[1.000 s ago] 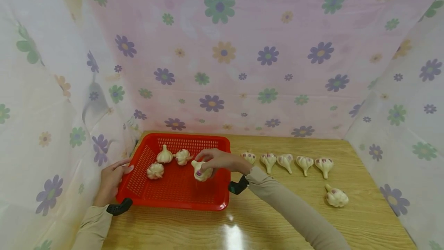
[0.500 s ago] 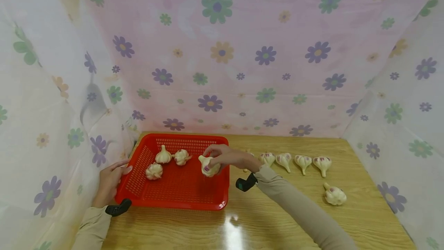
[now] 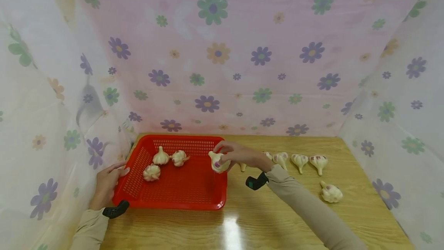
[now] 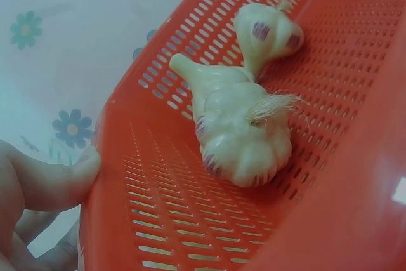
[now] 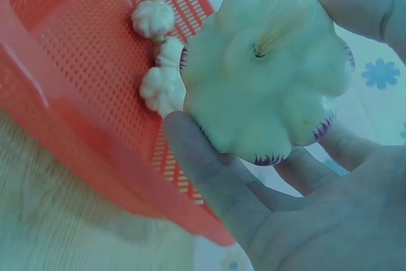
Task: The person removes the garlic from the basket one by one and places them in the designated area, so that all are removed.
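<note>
My left hand (image 3: 105, 184) grips the left rim of a red plastic basket (image 3: 170, 205), with the thumb (image 4: 63, 179) at the rim and the other fingers outside the wall. My right hand (image 3: 239, 154) holds a garlic bulb (image 3: 218, 164) over the basket's right side. In the right wrist view, fingers and thumb surround this bulb (image 5: 266, 93), its rooted base facing the camera and purple marks along its edge. Three garlic bulbs lie in the basket: one upright (image 3: 161, 156), one beside it (image 3: 179, 158) and one nearer the front (image 3: 152, 173).
Several garlic bulbs (image 3: 300, 162) stand in a row on the wooden table (image 3: 277, 223) right of the basket, some partly hidden by my right hand and wrist. Another bulb (image 3: 332, 193) lies nearer the front right. Flowered sheeting (image 3: 222, 76) encloses the back and sides.
My right hand has carried its garlic bulb rightward and slightly up, from above the basket's middle right to its right rim. The left hand keeps its grip on the basket.
</note>
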